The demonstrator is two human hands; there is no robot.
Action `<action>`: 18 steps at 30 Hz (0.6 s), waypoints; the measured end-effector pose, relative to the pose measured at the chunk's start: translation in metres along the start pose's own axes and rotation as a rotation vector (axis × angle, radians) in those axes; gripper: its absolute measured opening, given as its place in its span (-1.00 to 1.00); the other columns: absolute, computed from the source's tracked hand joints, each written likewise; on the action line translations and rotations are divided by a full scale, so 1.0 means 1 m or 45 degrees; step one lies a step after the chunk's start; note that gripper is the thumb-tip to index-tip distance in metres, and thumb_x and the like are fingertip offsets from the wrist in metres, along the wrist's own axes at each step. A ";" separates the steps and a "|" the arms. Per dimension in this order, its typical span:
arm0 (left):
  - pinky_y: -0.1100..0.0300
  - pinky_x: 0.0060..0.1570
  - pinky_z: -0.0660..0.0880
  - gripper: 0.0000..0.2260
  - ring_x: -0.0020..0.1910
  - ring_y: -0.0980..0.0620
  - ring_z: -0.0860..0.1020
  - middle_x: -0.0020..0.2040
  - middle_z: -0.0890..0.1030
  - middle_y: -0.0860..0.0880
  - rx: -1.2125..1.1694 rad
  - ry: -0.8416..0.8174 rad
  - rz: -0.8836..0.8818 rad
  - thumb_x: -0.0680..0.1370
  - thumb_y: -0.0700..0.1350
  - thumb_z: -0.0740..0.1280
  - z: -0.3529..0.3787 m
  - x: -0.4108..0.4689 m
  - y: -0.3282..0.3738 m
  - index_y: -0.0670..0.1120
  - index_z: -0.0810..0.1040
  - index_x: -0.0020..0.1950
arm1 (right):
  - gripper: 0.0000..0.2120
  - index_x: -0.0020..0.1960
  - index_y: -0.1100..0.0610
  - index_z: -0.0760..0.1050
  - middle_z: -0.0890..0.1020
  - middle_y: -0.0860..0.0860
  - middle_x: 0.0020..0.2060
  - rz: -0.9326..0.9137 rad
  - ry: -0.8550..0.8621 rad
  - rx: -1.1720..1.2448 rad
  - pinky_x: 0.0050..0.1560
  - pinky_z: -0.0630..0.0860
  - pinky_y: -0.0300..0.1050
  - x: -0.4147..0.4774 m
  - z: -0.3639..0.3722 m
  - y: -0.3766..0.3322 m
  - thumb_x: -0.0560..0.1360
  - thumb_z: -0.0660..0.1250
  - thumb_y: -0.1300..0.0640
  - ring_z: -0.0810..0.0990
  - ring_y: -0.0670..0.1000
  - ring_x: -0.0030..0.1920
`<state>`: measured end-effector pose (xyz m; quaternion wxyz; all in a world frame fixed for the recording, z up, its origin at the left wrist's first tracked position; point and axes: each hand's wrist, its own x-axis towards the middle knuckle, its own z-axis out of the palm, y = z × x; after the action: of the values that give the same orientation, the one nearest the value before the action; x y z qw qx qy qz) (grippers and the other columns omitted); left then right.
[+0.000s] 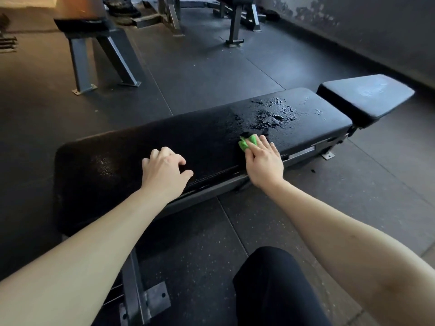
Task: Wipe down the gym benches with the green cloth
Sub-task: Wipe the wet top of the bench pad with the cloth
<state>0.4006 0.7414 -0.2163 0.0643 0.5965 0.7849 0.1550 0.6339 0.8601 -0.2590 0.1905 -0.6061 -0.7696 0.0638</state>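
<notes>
Okay, cloth: green cloth wadded small on table, near its front edge, at the rim of wet patch.
Right grip: flat fingers pressing the wad, not wrapped round it.
Left grip: loosely curled, fingertips on pad, holding nothing.
Handling: I judge cloth soft, light, damp; I'd press mid-wad. Pad firm, slick where wet.

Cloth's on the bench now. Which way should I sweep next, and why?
Probably push the cloth with the right hand forward and right, into the wet patch: droplets sit on the bench just beyond it, not yet wiped.
</notes>
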 end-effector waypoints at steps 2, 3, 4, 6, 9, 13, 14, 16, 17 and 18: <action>0.02 0.24 0.25 -0.70 0.27 -0.05 0.35 0.27 0.48 0.02 -0.001 0.017 0.019 0.58 0.15 0.36 0.000 -0.001 0.001 0.04 0.59 0.24 | -0.55 0.48 -0.01 0.45 0.34 0.01 0.56 0.058 0.039 -0.029 0.61 0.03 0.07 -0.007 0.004 -0.019 0.67 0.01 0.00 0.17 0.07 0.60; 0.02 0.23 0.25 -0.71 0.27 -0.05 0.36 0.27 0.48 0.02 -0.003 0.025 0.026 0.58 0.14 0.37 0.001 -0.001 0.002 0.04 0.59 0.23 | -0.55 0.44 0.01 0.49 0.39 0.03 0.53 0.020 0.072 -0.029 0.59 0.07 0.09 -0.015 0.007 -0.032 0.65 0.02 0.01 0.22 0.10 0.58; 0.02 0.23 0.25 -0.71 0.27 -0.05 0.36 0.27 0.48 0.02 -0.004 0.031 0.031 0.57 0.14 0.37 0.001 0.000 0.005 0.04 0.59 0.23 | -0.56 0.41 0.03 0.52 0.44 0.05 0.49 -0.052 0.098 -0.010 0.58 0.12 0.12 -0.025 0.011 -0.044 0.64 0.05 0.02 0.27 0.12 0.56; 0.01 0.23 0.26 -0.71 0.28 -0.05 0.36 0.27 0.48 0.02 -0.010 0.029 0.043 0.57 0.15 0.38 0.003 0.001 0.013 0.05 0.59 0.22 | -0.62 0.39 0.05 0.54 0.49 0.07 0.46 -0.211 0.112 0.055 0.57 0.19 0.15 -0.045 0.020 -0.053 0.65 0.13 0.05 0.33 0.14 0.54; 0.01 0.25 0.27 -0.70 0.29 -0.05 0.35 0.28 0.47 0.02 -0.012 0.005 0.074 0.57 0.16 0.37 0.007 0.003 0.024 0.05 0.59 0.23 | -0.62 0.41 0.05 0.53 0.48 0.03 0.47 -0.358 0.081 0.061 0.58 0.18 0.08 -0.038 0.016 -0.027 0.66 0.15 0.04 0.33 0.08 0.55; 0.01 0.25 0.27 -0.70 0.29 -0.05 0.35 0.28 0.47 0.02 -0.024 -0.003 0.053 0.58 0.15 0.37 0.011 0.004 0.024 0.04 0.60 0.24 | -0.61 0.49 0.00 0.45 0.37 -0.02 0.55 -0.078 0.063 0.007 0.62 0.05 0.00 -0.008 -0.003 0.031 0.70 0.11 0.02 0.20 0.02 0.60; 0.01 0.26 0.27 -0.70 0.29 -0.05 0.35 0.28 0.47 0.02 -0.025 -0.009 0.052 0.58 0.15 0.36 0.010 0.003 0.024 0.04 0.60 0.24 | -0.59 0.52 -0.02 0.42 0.33 -0.03 0.57 0.000 0.050 0.005 0.62 0.01 0.00 -0.004 -0.007 0.038 0.71 0.09 0.02 0.16 0.02 0.62; 0.01 0.26 0.27 -0.69 0.28 -0.05 0.35 0.29 0.47 0.02 -0.026 -0.017 0.052 0.59 0.14 0.36 0.010 0.003 0.025 0.03 0.59 0.26 | -0.58 0.53 -0.02 0.39 0.29 -0.02 0.59 0.105 0.055 0.000 0.62 -0.02 0.02 0.001 -0.007 0.033 0.70 0.06 0.02 0.12 0.04 0.63; 0.02 0.26 0.26 -0.69 0.28 -0.05 0.36 0.28 0.47 0.03 -0.024 -0.020 0.049 0.59 0.13 0.36 0.010 0.002 0.026 0.03 0.59 0.26 | -0.57 0.51 -0.01 0.41 0.30 0.00 0.58 0.130 0.059 -0.009 0.62 -0.01 0.05 -0.001 -0.006 0.024 0.69 0.05 0.02 0.13 0.06 0.62; 0.02 0.26 0.26 -0.69 0.28 -0.05 0.36 0.28 0.46 0.03 -0.020 -0.021 0.046 0.59 0.13 0.36 0.011 0.003 0.028 0.02 0.59 0.26 | -0.58 0.48 0.01 0.45 0.35 0.03 0.56 0.104 0.075 -0.028 0.61 0.04 0.09 -0.006 -0.003 0.011 0.68 0.05 0.03 0.17 0.10 0.60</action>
<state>0.4282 0.7524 -0.2173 0.0727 0.6114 0.7721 0.1574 0.6461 0.8569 -0.2609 0.2039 -0.6407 -0.7389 0.0452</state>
